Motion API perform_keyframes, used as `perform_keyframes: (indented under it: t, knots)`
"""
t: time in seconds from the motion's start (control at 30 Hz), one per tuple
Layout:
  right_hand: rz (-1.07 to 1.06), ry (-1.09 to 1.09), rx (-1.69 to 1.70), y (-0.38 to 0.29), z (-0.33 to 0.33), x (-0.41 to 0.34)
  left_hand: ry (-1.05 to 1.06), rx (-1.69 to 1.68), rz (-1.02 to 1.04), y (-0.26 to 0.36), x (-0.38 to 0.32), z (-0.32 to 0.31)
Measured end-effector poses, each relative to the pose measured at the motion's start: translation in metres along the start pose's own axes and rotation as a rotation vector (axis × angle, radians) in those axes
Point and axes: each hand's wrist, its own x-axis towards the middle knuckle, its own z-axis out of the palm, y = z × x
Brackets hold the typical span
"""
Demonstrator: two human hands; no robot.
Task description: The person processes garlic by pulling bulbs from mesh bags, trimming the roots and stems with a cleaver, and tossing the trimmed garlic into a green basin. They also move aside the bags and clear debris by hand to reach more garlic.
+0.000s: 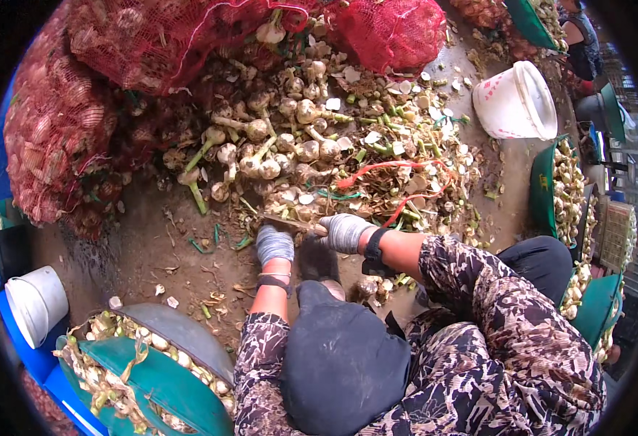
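Note:
My right hand point(346, 232), in a grey-white glove or wrap, grips the handle of a knife point(294, 222). Its brownish blade points left, over the top of my left hand point(274, 244), which is gloved alike. The fingers of that hand are bent away from view, so whatever lies in them is hidden. Just beyond both hands spreads a heap of garlic bulbs point(259, 163) with stems and roots on. Cut stalks and dry skins point(411, 191) cover its right part, with a red plastic string point(368, 173) across them.
Red mesh sacks of garlic point(57, 147) stand at the back left, another red mesh sack point(389, 32) behind the heap. A white bucket point(504, 103) lies tilted at right. Green tubs of garlic point(543, 191) line the right; another green tub point(171, 376) sits front left. A person point(580, 43) is far right.

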Motion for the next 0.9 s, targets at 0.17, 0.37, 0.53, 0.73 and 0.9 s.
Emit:
perform_keyframes:
  t: [0.17,0.37,0.53,0.73,0.9]
  knots:
    - [-0.012,-0.097,-0.134,0.008,-0.002,0.019,0.052,-0.032,-0.012,-0.008,0.002,-0.002]
    - [-0.023,-0.124,-0.209,0.008,0.007,0.023,0.268,-0.576,-0.1,-0.051,0.008,-0.014]
    - [0.09,-0.122,-0.219,0.028,-0.009,0.014,-0.013,-1.536,-0.234,0.024,-0.016,-0.1]
    - [0.04,-0.02,-0.111,0.018,-0.022,-0.008,-0.629,-2.399,1.132,0.099,-0.137,-0.32]
    - [0.023,0.119,0.035,0.019,-0.034,-0.037,0.237,-1.249,0.775,0.074,-0.084,-0.309]
